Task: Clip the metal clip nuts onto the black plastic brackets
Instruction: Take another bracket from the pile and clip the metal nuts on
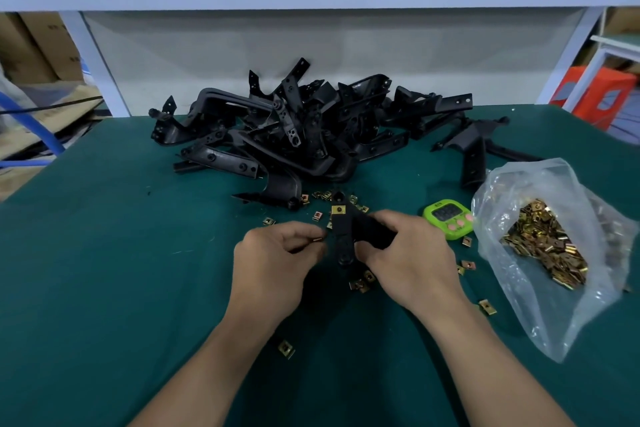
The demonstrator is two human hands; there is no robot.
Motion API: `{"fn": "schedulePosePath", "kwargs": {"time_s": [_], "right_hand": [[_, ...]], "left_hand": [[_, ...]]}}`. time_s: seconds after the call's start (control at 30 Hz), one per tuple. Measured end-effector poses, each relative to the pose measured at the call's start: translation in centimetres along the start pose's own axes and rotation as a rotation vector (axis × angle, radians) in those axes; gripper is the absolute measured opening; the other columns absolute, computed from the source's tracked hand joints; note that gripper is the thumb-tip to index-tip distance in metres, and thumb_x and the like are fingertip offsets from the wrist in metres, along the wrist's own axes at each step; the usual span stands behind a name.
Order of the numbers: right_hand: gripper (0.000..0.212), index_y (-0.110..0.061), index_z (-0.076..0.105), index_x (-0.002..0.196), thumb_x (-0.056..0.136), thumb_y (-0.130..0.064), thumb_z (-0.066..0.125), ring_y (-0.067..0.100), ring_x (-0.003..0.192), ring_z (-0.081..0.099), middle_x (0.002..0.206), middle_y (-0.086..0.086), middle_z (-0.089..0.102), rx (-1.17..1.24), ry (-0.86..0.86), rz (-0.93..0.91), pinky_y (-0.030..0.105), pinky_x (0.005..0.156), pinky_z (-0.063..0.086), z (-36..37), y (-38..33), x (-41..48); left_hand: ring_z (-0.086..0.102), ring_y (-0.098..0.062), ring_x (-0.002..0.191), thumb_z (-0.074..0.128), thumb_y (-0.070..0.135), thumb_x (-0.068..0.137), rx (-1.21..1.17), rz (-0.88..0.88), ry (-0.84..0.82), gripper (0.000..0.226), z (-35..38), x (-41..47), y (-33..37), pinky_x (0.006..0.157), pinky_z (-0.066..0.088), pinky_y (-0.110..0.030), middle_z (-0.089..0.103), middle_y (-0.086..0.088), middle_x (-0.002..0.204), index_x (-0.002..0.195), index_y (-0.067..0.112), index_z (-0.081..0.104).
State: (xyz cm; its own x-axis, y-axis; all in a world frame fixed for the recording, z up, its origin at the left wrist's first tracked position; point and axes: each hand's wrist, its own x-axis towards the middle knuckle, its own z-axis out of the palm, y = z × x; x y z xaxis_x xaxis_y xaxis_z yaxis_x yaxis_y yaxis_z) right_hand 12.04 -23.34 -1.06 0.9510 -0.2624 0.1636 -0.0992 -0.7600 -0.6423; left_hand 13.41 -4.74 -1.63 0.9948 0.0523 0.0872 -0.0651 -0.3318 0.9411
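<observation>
Pinching a clip nut (pixel 317 239), the fingers of the left hand (pixel 277 253) are closed on it just left of the held bracket (pixel 343 236), which the fingers of the right hand (pixel 408 253) clamp over the bench (pixel 104 270). Risk: a skewed nut may jam or spring off into the loose nuts (pixel 362 284) around the bracket; a slack grip lets the bracket twist. One fitted nut (pixel 339 210) sits at its far end; the bracket pile (pixel 311 128) lies beyond.

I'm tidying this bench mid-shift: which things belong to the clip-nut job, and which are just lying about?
Job: bracket in right hand, clip nut in left hand, bracket pile, loose clip nuts, bag of clip nuts.
Lying about: green timer, cardboard boxes.
</observation>
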Motion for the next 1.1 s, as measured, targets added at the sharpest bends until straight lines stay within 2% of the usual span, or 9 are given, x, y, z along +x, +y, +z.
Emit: {"fn": "schedulePosePath", "kwargs": {"time_s": [0.17, 0.33, 0.4, 0.53, 0.67, 0.83, 0.97, 1.1], "right_hand": [[0.022, -0.043, 0.067, 0.096, 0.074, -0.048, 0.074, 0.007, 0.072, 0.063, 0.075, -0.020, 0.067, 0.026, 0.013, 0.012, 0.031, 0.062, 0.052, -0.12, 0.07, 0.14], [0.027, -0.044, 0.069, 0.099, 0.073, -0.048, 0.073, 0.011, 0.077, 0.065, 0.078, -0.019, 0.069, 0.052, 0.023, 0.024, 0.035, 0.068, 0.056, -0.31, 0.04, 0.16], [0.027, -0.044, 0.068, 0.099, 0.073, -0.049, 0.073, 0.008, 0.074, 0.064, 0.076, -0.020, 0.068, 0.043, 0.025, 0.018, 0.032, 0.065, 0.054, -0.28, 0.02, 0.13], [0.025, -0.041, 0.069, 0.097, 0.074, -0.048, 0.073, 0.009, 0.074, 0.064, 0.075, -0.019, 0.068, 0.042, 0.021, 0.019, 0.034, 0.065, 0.055, -0.30, -0.07, 0.02], [0.024, -0.038, 0.070, 0.097, 0.075, -0.046, 0.075, 0.013, 0.075, 0.065, 0.077, -0.016, 0.070, 0.062, 0.013, 0.020, 0.039, 0.069, 0.057, -0.30, -0.12, -0.05], [0.026, -0.040, 0.070, 0.099, 0.075, -0.045, 0.077, 0.011, 0.077, 0.066, 0.078, -0.018, 0.070, 0.081, 0.026, 0.027, 0.038, 0.072, 0.058, -0.36, -0.13, -0.03], [0.027, -0.043, 0.070, 0.099, 0.073, -0.047, 0.076, 0.010, 0.078, 0.066, 0.079, -0.019, 0.070, 0.094, 0.021, 0.023, 0.038, 0.072, 0.058, -0.42, -0.19, -0.04], [0.032, -0.047, 0.066, 0.100, 0.068, -0.051, 0.070, 0.008, 0.073, 0.065, 0.075, -0.020, 0.069, 0.079, 0.026, 0.011, 0.036, 0.068, 0.058, -0.35, -0.48, -0.24]], "left_hand": [[0.073, -0.011, 0.060, 0.092, 0.022, 0.073, -0.119, -0.024, -0.003, 0.018, 0.19, -0.11, 0.49, 0.054, 0.052, -0.014, 0.076, 0.005, 0.067, 0.073, 0.026, 0.075], [0.055, -0.008, 0.043, 0.090, 0.038, 0.072, -0.143, -0.018, 0.025, 0.021, -0.09, 0.01, 0.33, 0.045, 0.044, -0.018, 0.066, 0.002, 0.053, 0.068, 0.029, 0.072], [0.053, -0.009, 0.044, 0.088, 0.033, 0.076, -0.191, -0.033, 0.034, 0.021, -0.08, 0.13, 0.34, 0.047, 0.045, -0.019, 0.064, 0.001, 0.052, 0.065, 0.024, 0.072], [0.069, -0.019, 0.055, 0.077, 0.015, 0.089, -0.371, -0.087, 0.000, 0.024, -0.02, -0.02, 0.72, 0.054, 0.053, -0.020, 0.073, -0.009, 0.066, 0.066, 0.017, 0.076], [0.077, -0.020, 0.076, 0.066, 0.001, 0.095, -0.501, -0.124, -0.085, 0.014, 0.22, -0.12, 1.03, 0.062, 0.055, -0.018, 0.079, -0.012, 0.085, 0.091, 0.009, 0.077], [0.078, -0.023, 0.087, 0.060, -0.002, 0.097, -0.621, -0.174, -0.147, 0.018, -0.01, -0.01, 1.04, 0.066, 0.057, -0.020, 0.079, -0.013, 0.097, 0.102, 0.004, 0.075], [0.078, -0.023, 0.086, 0.062, 0.002, 0.096, -0.590, -0.181, -0.164, 0.015, -0.13, -0.03, 1.05, 0.063, 0.055, -0.018, 0.080, -0.012, 0.096, 0.102, 0.005, 0.076], [0.075, -0.020, 0.071, 0.072, 0.003, 0.089, -0.525, -0.167, -0.210, 0.014, -0.23, -0.14, 0.97, 0.060, 0.053, -0.019, 0.079, -0.013, 0.087, 0.089, 0.012, 0.082]]}}
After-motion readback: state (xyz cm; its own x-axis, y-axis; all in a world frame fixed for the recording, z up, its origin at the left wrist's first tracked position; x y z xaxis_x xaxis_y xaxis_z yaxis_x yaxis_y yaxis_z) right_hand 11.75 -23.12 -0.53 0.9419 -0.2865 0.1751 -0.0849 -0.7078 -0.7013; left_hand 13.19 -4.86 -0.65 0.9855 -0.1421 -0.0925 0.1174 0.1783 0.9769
